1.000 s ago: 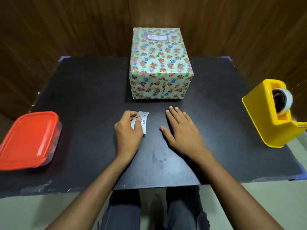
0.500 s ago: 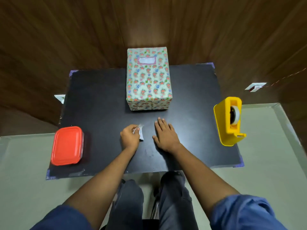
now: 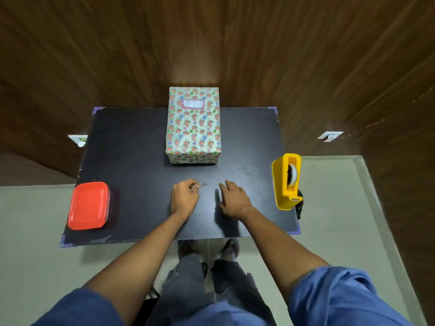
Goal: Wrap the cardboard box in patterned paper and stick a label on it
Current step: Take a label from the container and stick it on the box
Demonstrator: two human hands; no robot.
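My left hand point(image 3: 184, 198) pinches a paper scrap point(image 3: 197, 185) on the surface point(image 3: 131, 147). My right hand point(image 3: 234, 198) lies flat, fingers spread. The wrapped box point(image 3: 193, 130) with its label point(image 3: 192, 104) sits at 12 o'clock.

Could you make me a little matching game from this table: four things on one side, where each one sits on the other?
Things:
1. floral-wrapped cardboard box
2. red plastic lidded container
3. yellow plastic tape dispenser
4. small white paper scrap

Places:
A. table's right edge
B. pinched in the left hand
C. table's far middle
D. table's near left corner

Pairs: 1-C, 2-D, 3-A, 4-B
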